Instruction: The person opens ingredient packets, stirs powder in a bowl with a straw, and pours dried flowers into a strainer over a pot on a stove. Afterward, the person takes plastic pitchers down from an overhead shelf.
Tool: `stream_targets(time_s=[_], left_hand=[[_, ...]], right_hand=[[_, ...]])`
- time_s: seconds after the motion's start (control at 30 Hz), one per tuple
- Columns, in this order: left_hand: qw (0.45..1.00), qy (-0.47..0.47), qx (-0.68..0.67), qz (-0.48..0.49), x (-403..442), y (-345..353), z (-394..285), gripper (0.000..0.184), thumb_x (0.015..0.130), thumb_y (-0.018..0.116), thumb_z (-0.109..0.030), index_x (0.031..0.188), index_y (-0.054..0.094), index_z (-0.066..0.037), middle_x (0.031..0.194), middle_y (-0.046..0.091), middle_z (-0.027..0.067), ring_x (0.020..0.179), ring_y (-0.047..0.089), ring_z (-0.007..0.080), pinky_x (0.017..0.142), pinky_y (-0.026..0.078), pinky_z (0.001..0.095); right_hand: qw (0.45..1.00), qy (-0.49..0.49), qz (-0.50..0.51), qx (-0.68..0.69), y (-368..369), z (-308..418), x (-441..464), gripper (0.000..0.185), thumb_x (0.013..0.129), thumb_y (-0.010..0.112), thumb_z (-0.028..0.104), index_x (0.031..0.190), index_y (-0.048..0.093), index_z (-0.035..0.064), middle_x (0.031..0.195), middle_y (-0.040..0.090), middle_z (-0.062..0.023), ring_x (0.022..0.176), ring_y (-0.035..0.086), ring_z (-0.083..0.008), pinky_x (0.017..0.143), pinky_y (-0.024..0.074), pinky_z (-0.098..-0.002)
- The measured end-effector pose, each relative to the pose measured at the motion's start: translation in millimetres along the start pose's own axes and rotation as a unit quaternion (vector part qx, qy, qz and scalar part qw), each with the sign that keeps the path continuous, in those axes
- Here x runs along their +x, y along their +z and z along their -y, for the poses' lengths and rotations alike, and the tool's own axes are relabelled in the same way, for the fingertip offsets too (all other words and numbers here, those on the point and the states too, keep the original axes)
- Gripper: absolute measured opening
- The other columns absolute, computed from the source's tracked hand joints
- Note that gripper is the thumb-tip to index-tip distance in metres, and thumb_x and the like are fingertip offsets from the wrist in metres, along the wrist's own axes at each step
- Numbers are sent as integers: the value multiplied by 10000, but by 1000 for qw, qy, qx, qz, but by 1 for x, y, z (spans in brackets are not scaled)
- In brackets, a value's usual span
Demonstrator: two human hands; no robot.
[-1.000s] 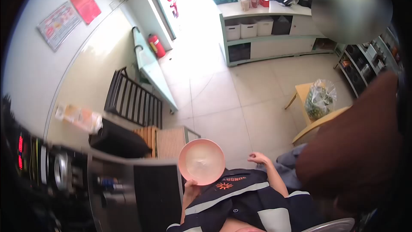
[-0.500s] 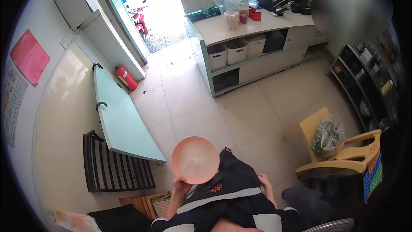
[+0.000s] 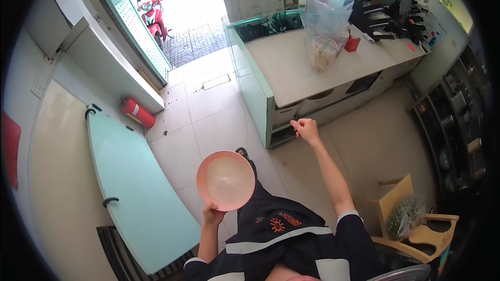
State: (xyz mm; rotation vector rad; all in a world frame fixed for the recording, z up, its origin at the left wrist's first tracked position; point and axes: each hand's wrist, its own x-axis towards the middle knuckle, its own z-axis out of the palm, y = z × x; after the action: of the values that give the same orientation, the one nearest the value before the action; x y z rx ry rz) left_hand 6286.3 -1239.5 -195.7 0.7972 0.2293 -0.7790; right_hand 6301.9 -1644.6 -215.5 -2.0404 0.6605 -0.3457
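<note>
My left hand [image 3: 211,213] is closed on the near rim of a round pink bowl [image 3: 226,209], held out in front of my left side. The middle of the bowl looks whitish and shiny; I cannot tell whether that is liquid or the bottom. Stretched forward, my right hand [image 3: 306,129] has curled fingers, with nothing visible in them. It is in the air before the near side of the white-topped counter [image 3: 276,67]. On that counter stands a lidded drink cup [image 3: 324,52] in a clear plastic bag [image 3: 328,13].
A pale green panel [image 3: 135,187] leans at the left near a red fire extinguisher [image 3: 138,113]. To the right are a yellow chair [image 3: 432,237] with a bag of greens [image 3: 403,216] and a dark shelf rack [image 3: 442,119]. A red motorbike [image 3: 152,18] stands outside the doorway.
The counter appears nearer and larger. My right hand has risen from beside my apron and reaches forward. The bowl stays in my left hand. The person at the right is out of view.
</note>
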Motion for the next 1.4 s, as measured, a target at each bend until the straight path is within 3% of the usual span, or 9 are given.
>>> stream_targets(time_s=[0.17, 0.37, 0.57, 0.73, 0.9, 1.07, 1.23, 1.3, 1.4], left_hand=[[997, 32, 47, 45, 166, 5, -106, 699, 492, 496, -90, 1160, 330, 32, 1120, 442, 146, 1018, 459, 281, 889, 383, 370], [996, -43, 46, 59, 290, 18, -212, 650, 484, 476, -74, 1113, 374, 51, 1079, 472, 143, 999, 465, 285, 882, 384, 367], [995, -61, 31, 66, 364, 34, -259, 650, 480, 465, -89, 1107, 377, 55, 1079, 470, 149, 1009, 449, 293, 889, 372, 386], [982, -126, 109, 90, 407, 37, -278, 673, 517, 497, -125, 1151, 340, 36, 1130, 436, 164, 1028, 444, 313, 885, 380, 407], [951, -201, 181, 147, 451, 80, -284, 677, 526, 502, -134, 1159, 332, 32, 1137, 430, 167, 1032, 442, 317, 883, 381, 414], [911, -262, 229, 221, 459, 129, -273, 681, 534, 508, -143, 1167, 324, 29, 1145, 424, 169, 1036, 440, 321, 882, 382, 421], [857, -325, 271, 295, 428, 168, -241, 685, 543, 513, -152, 1175, 316, 25, 1152, 418, 172, 1040, 438, 325, 880, 383, 428], [841, -344, 277, 313, 407, 173, -224, 687, 547, 515, -156, 1179, 313, 23, 1155, 415, 173, 1041, 438, 326, 879, 383, 431], [821, -371, 279, 331, 365, 174, -201, 690, 552, 518, -162, 1184, 308, 21, 1159, 411, 174, 1043, 436, 328, 878, 384, 435]], right_hand=[[998, 18, -64, 14, 72, 39, 234, 280, 772, 500, 252, 666, 608, 17, 493, 561, -58, 433, 544, -124, 491, 437, -253], [970, 71, -228, -52, 126, 47, 436, 194, 733, 507, 178, 870, 594, 71, 769, 619, -100, 734, 591, -233, 653, 455, -321], [950, 118, -240, -164, 136, 37, 520, 221, 691, 580, 160, 906, 574, 111, 804, 593, -99, 786, 558, -285, 663, 450, -378], [954, 14, -180, -239, 125, 39, 537, 157, 687, 582, 224, 765, 608, 90, 777, 550, -87, 775, 544, -277, 642, 448, -385], [976, -67, -204, -41, 104, 63, 536, 218, 596, 656, 143, 780, 623, 32, 723, 554, -121, 727, 553, -263, 657, 436, -349], [886, -248, -388, 60, 71, 139, 466, 108, 705, 620, 78, 780, 555, 36, 725, 528, -73, 668, 545, -209, 608, 433, -286], [842, -106, -494, 188, 18, 171, 316, 100, 775, 573, 104, 835, 504, 65, 766, 537, -40, 642, 556, -133, 563, 456, -252], [688, -27, -526, 500, -3, 168, 244, 84, 787, 563, 121, 823, 507, 71, 778, 538, -35, 668, 554, -116, 580, 477, -240], [657, -40, -527, 538, -16, 163, 133, 97, 794, 554, 128, 844, 493, 71, 780, 534, -36, 693, 557, -117, 589, 492, -244]])
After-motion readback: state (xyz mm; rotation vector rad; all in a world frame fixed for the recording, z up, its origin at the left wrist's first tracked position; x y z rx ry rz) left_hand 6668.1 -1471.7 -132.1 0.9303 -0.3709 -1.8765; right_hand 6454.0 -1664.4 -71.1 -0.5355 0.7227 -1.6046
